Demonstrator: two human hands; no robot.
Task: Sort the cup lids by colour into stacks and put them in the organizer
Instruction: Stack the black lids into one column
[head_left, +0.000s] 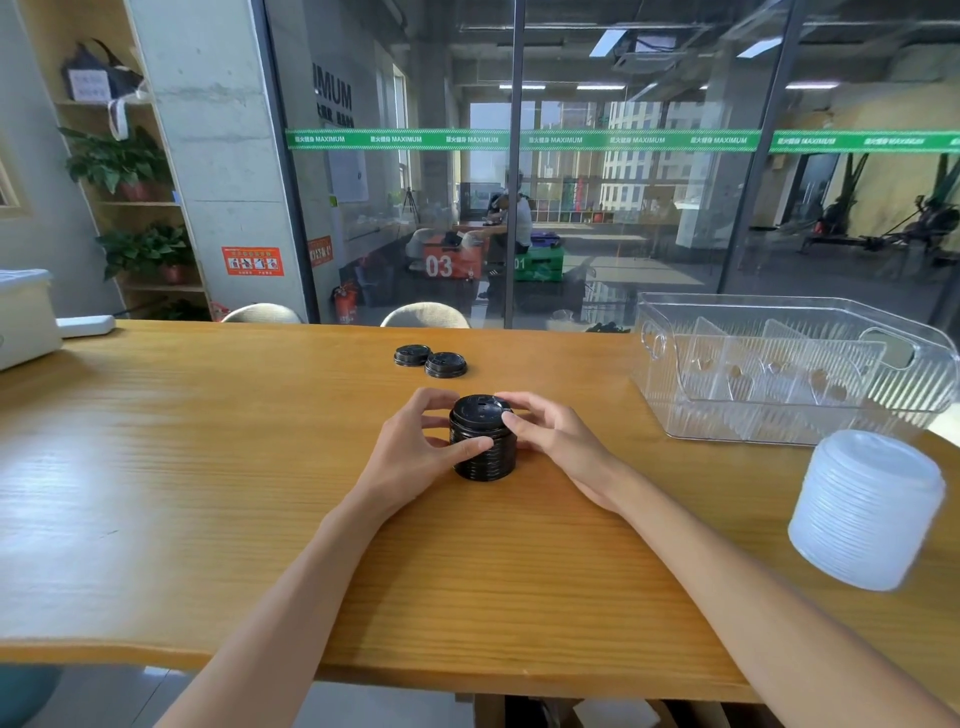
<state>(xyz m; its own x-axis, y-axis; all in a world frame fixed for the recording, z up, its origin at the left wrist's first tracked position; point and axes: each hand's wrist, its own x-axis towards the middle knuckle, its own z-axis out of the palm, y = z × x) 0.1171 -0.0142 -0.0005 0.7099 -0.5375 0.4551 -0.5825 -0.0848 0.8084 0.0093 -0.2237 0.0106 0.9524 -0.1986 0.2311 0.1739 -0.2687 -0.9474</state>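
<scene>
A stack of black cup lids (483, 457) stands upright in the middle of the wooden table (208, 467). My left hand (415, 441) grips its left side with thumb and curled fingers. My right hand (545, 431) holds the right side, fingertips at the top lid. Two single black lids (412, 355) (445, 364) lie side by side farther back. A tall stack of white lids (867, 509) stands at the right. The clear plastic organizer (660, 343) with ribbed dividers sits at the back right, with no lids in it.
A white box (26, 317) sits at the table's far left edge with a white power strip (85, 326) beside it. Two chair backs (262, 313) (426, 315) stand behind the table. A glass wall is beyond them. The table's front edge is close to me.
</scene>
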